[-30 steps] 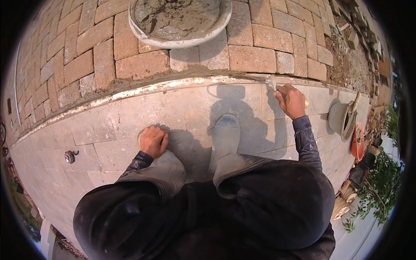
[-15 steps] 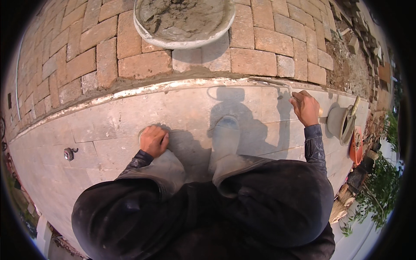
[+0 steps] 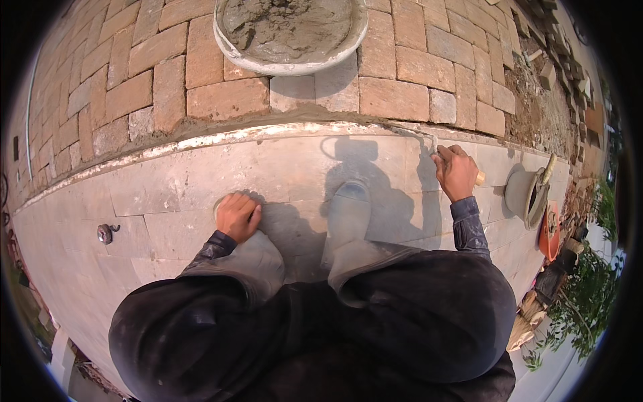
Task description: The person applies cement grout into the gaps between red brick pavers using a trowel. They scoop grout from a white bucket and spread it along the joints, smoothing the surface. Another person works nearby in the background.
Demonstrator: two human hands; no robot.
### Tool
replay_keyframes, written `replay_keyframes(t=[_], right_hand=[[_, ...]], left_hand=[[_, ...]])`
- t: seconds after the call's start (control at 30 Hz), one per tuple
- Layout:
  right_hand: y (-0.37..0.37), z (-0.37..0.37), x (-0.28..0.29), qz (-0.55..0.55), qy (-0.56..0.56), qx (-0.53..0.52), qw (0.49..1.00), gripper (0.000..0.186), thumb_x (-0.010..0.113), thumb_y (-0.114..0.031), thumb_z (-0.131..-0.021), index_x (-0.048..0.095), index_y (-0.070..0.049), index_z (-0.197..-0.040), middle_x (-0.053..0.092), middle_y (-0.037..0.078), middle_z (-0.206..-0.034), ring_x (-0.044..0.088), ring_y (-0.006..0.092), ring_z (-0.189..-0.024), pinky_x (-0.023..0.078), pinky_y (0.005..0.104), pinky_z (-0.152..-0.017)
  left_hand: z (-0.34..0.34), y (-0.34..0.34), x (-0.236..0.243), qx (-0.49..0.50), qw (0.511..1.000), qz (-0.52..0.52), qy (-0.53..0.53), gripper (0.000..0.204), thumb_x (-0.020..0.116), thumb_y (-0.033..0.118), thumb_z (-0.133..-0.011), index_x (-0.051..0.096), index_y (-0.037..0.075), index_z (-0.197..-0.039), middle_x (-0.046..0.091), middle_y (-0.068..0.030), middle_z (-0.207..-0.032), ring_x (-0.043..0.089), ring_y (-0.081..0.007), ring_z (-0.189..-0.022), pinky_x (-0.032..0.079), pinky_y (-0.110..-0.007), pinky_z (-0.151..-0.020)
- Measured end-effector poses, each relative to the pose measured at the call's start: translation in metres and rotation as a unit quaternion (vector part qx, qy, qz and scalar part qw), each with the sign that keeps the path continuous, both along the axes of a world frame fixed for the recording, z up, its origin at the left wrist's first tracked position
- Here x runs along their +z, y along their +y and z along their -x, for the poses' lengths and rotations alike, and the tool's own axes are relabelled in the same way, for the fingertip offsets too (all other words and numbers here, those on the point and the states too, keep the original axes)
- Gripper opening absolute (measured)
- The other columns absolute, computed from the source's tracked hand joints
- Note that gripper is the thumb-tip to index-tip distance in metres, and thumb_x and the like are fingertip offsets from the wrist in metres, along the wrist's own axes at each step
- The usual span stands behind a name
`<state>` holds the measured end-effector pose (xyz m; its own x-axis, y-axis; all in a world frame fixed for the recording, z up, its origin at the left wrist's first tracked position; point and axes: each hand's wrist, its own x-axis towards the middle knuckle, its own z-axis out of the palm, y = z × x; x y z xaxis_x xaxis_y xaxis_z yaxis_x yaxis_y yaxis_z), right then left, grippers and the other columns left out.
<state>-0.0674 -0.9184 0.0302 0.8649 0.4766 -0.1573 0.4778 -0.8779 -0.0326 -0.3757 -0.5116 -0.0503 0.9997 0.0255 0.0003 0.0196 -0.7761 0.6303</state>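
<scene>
My right hand [image 3: 457, 173] is closed around the wooden handle of a trowel [image 3: 480, 178]. Its bent metal neck reaches forward to the joint between the brick paving and the pale tiles, where the thin blade lies along the edge. Wet mortar [image 3: 301, 112] fills this strip beside the bricks. Curled up with no tool visible in it, my left hand [image 3: 238, 218] rests over the toe of my left boot [image 3: 262, 261]. My right boot [image 3: 349, 209] stands flat on the tiles. Straight ahead on the bricks is a round tub [image 3: 291, 68] holding grey mortar [image 3: 288, 30].
A tape measure [image 3: 105, 233] lies on the tiles at left. To the right a grey bucket [image 3: 524, 194] sits tipped with a stick-like handle across it, beside an orange container [image 3: 550, 231]. Loose bricks and rubble [image 3: 546, 74] line the far right, with leafy branches [image 3: 586, 295] nearer.
My right hand has drawn the trowel a little to the left along the joint. My left hand stays where it was.
</scene>
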Motion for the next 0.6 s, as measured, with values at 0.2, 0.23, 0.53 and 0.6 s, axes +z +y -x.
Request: replay_keyframes(t=[0.2, 0.23, 0.53, 0.6], right_hand=[[-0.003, 0.009, 0.018, -0.008, 0.017, 0.009, 1.0, 0.022, 0.077, -0.02, -0.083, 0.077, -0.009, -0.102, 0.07, 0.011, -0.088, 0.068, 0.0326, -0.078, 0.052, 0.043, -0.07], [0.005, 0.012, 0.017, -0.013, 0.021, 0.019, 1.0, 0.022, 0.077, -0.021, -0.082, 0.077, -0.009, -0.102, 0.069, 0.011, -0.087, 0.068, 0.0324, -0.077, 0.052, 0.0428, -0.07], [0.021, 0.001, -0.012, -0.034, 0.042, -0.012, 0.998, 0.025, 0.078, -0.023, -0.083, 0.078, -0.007, -0.103, 0.071, 0.014, -0.091, 0.069, 0.0361, -0.08, 0.053, 0.0436, -0.073], [0.014, -0.003, -0.005, -0.012, 0.045, -0.023, 0.999, 0.025, 0.077, -0.024, -0.084, 0.078, -0.008, -0.103, 0.071, 0.014, -0.091, 0.069, 0.0363, -0.081, 0.053, 0.044, -0.073]], left_hand=[[0.001, -0.001, -0.001, 0.0, 1.0, -0.001, 0.001, 0.014, 0.069, 0.011, -0.084, 0.06, 0.007, -0.074, 0.057, -0.0079, -0.075, 0.057, -0.029, -0.075, 0.045, -0.04, -0.072], [0.001, -0.001, -0.002, 0.0, 1.0, -0.001, 0.002, 0.014, 0.069, 0.011, -0.084, 0.06, 0.007, -0.074, 0.056, -0.008, -0.074, 0.057, -0.029, -0.075, 0.045, -0.041, -0.072], [0.001, 0.0, 0.001, 0.0, 1.0, -0.009, 0.005, 0.015, 0.069, 0.011, -0.084, 0.059, 0.008, -0.074, 0.057, -0.0081, -0.074, 0.057, -0.0289, -0.074, 0.045, -0.041, -0.072], [0.0, -0.001, 0.001, 0.008, 1.0, -0.008, 0.001, 0.015, 0.07, 0.011, -0.084, 0.059, 0.007, -0.074, 0.057, -0.0081, -0.074, 0.057, -0.0289, -0.074, 0.045, -0.041, -0.071]])
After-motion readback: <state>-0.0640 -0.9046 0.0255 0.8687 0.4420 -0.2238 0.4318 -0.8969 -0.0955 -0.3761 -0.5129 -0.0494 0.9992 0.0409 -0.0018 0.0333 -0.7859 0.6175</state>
